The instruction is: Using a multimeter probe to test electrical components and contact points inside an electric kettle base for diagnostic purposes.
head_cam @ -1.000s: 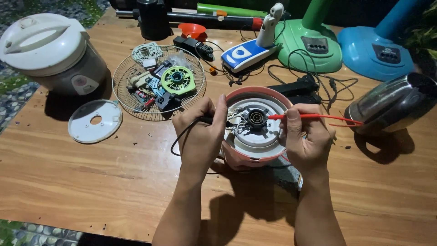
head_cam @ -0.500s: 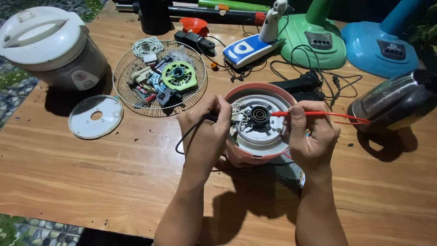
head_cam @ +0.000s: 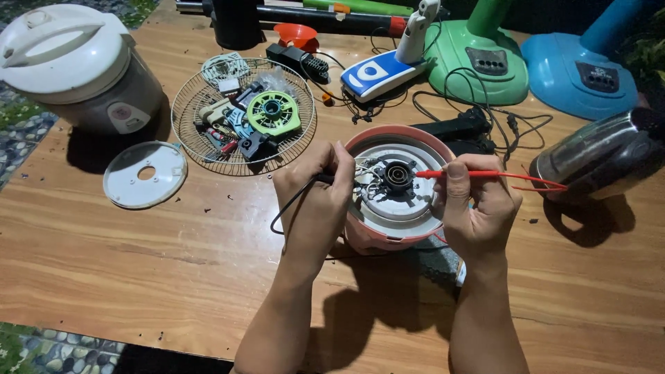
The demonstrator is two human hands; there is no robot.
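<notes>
A pink round appliance (head_cam: 388, 239) stands upside down on the wooden table (head_cam: 138, 256), its white base plate and black centre connector (head_cam: 398, 176) showing. My left hand (head_cam: 315, 197) grips a black probe (head_cam: 325, 179) whose tip rests among the wires at the base's left side. A red probe (head_cam: 478, 174) is held in my right hand (head_cam: 478, 208), its tip touching the connector's right side. Both hands rest against the appliance's rim.
A wire fan grille (head_cam: 242, 118) holds loose parts and a green disc. A white rice cooker (head_cam: 69, 66) and a white round plate (head_cam: 144, 174) lie left. A steel kettle (head_cam: 599, 156) lies right. Green (head_cam: 478, 59) and blue (head_cam: 578, 69) fan bases stand behind.
Both hands have stayed on the appliance with the probes; the view has shifted slightly. No object has visibly moved.
</notes>
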